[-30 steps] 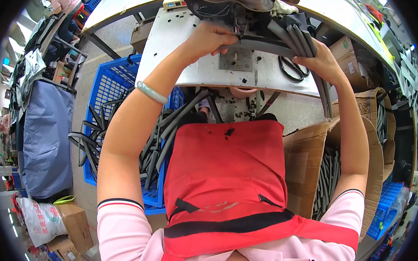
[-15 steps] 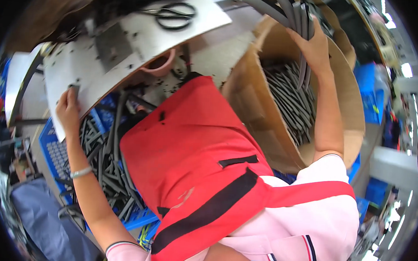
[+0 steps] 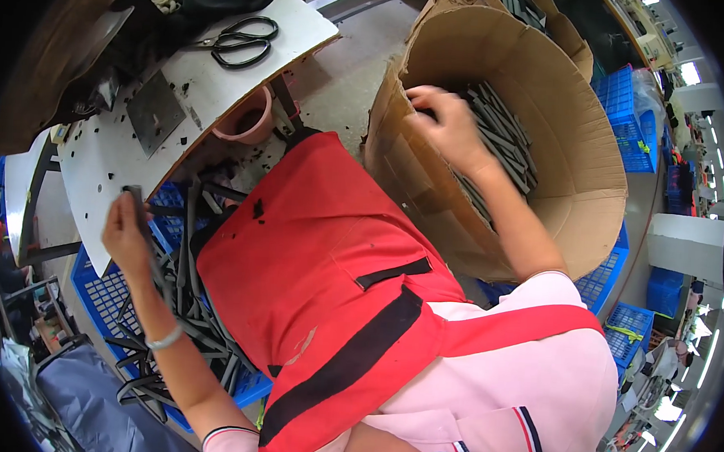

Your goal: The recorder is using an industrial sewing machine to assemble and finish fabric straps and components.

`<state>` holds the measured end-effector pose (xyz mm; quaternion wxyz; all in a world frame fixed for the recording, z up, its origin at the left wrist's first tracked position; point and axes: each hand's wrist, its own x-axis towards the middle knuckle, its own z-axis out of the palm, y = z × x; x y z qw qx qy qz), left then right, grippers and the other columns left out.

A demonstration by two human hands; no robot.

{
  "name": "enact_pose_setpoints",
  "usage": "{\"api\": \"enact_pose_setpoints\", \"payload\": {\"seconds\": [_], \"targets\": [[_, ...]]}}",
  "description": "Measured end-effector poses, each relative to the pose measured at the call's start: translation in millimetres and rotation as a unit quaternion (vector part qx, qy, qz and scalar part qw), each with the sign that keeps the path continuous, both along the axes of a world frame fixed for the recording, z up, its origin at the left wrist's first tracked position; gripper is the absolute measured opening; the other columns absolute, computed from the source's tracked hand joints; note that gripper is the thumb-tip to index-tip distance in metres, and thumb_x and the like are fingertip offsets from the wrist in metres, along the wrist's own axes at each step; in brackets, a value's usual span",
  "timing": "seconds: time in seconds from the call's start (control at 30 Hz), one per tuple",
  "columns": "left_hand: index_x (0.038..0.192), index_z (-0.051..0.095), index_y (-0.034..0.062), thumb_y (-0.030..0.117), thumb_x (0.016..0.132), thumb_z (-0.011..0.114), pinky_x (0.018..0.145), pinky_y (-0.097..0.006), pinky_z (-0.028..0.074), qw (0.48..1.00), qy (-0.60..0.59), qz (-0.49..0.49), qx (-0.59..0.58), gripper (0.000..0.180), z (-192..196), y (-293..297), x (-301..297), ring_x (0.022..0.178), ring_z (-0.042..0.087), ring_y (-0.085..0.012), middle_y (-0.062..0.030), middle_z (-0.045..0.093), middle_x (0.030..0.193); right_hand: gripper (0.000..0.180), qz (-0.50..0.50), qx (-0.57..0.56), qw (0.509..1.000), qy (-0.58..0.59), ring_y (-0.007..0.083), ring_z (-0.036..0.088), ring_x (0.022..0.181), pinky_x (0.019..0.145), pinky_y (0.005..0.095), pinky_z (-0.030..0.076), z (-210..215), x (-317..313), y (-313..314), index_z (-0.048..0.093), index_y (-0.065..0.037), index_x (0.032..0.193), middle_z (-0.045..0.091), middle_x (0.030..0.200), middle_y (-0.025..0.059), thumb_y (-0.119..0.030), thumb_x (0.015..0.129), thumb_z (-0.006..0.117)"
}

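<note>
Strip in left hand: one dark grey strip [image 3: 143, 231], long and narrow, upper end just off the near edge of the white worktable [image 3: 95, 171], lower part running down along the wrist.
Left hand [image 3: 126, 234]: raised beside the table's near edge, over the blue crate; fingers curled shut around the strip.
Right hand [image 3: 449, 124]: reached into the cardboard box, resting on the pile of strips; fingers bent and close together on the top pieces, whether any piece is actually pinched cannot be told.
Strips in box [image 3: 505, 143]: dark grey, lying roughly parallel against the box's far inner wall.
Cardboard box [image 3: 565, 97]: large, round-walled, open top, standing to the person's right, its near wall touching the red apron.
Blue crate [image 3: 109, 295]: below the table's near edge, on the person's left; holds a tangle of the same dark strips [image 3: 184, 339], some hanging over its rim.
Worktable top: black scissors [image 3: 241, 40] near the far corner; a square grey metal plate [image 3: 153, 113] mid-surface; small dark offcuts scattered about.
Pink bowl [image 3: 249, 120]: under the table's right edge.
Apron [image 3: 319, 265]: red with black bands, over a pink shirt.
Left wrist: pale bracelet [image 3: 164, 340].
</note>
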<state>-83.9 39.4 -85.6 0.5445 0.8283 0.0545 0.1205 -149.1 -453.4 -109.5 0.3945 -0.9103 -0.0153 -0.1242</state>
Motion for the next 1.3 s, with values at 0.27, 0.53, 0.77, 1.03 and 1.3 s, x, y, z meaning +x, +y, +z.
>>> {"api": "enact_pose_setpoints", "payload": {"seconds": [0.27,0.53,0.77,1.03,1.3], "targets": [[0.092,0.070,0.0032,0.011,0.083,0.069,0.073,-0.035,0.049,0.928,-0.113,-0.341,0.098,0.012,18,-161,-97,0.079,0.063,-0.0263,-0.0104,0.067,0.086,0.015,0.347,0.360,0.864,-0.048,0.0208,0.061,0.081,0.074,0.0340,0.050,-84,-53,237,0.057,-0.001,0.101,0.062,0.083,0.0088,-0.004,0.086,0.061],[0.099,0.066,-0.0020,0.015,0.092,0.060,0.072,-0.030,0.046,0.885,0.274,-0.369,0.074,0.020,-14,-45,-95,0.078,0.058,-0.0157,-0.0082,0.064,0.082,0.030,0.144,0.498,0.809,0.278,0.0100,0.063,0.069,0.057,0.0242,0.051,10,-5,124,0.066,-0.005,0.109,0.067,0.086,0.0063,-0.031,0.096,0.059],[0.105,0.067,-0.0014,0.012,0.095,0.059,0.070,-0.022,0.045,0.861,0.311,-0.356,-0.187,0.019,-8,-66,-95,0.079,0.054,-0.0045,0.0032,0.063,0.086,0.031,0.386,0.075,0.881,0.262,0.0253,0.066,0.090,0.082,0.0368,0.052,51,-24,145,0.068,-0.003,0.105,0.069,0.096,0.0126,-0.020,0.080,0.075],[0.101,0.071,-0.0016,0.016,0.091,0.066,0.059,-0.020,0.042,0.881,0.247,-0.362,-0.178,0.021,57,-56,-60,0.069,0.050,-0.0018,0.0045,0.063,0.078,0.038,0.439,-0.032,0.875,0.202,0.0366,0.065,0.084,0.077,0.0404,0.052,86,34,194,0.062,-0.002,0.107,0.066,0.085,0.0195,-0.007,0.070,0.069],[0.101,0.070,-0.0012,0.020,0.087,0.066,0.066,-0.030,0.049,0.952,-0.059,-0.171,0.246,0.025,109,-52,13,0.069,0.065,-0.0215,-0.0152,0.070,0.081,0.028,0.319,-0.238,0.909,-0.124,0.0358,0.064,0.083,0.072,0.0453,0.049,108,143,213,0.064,-0.008,0.096,0.065,0.080,0.0142,-0.019,0.073,0.074]]}}
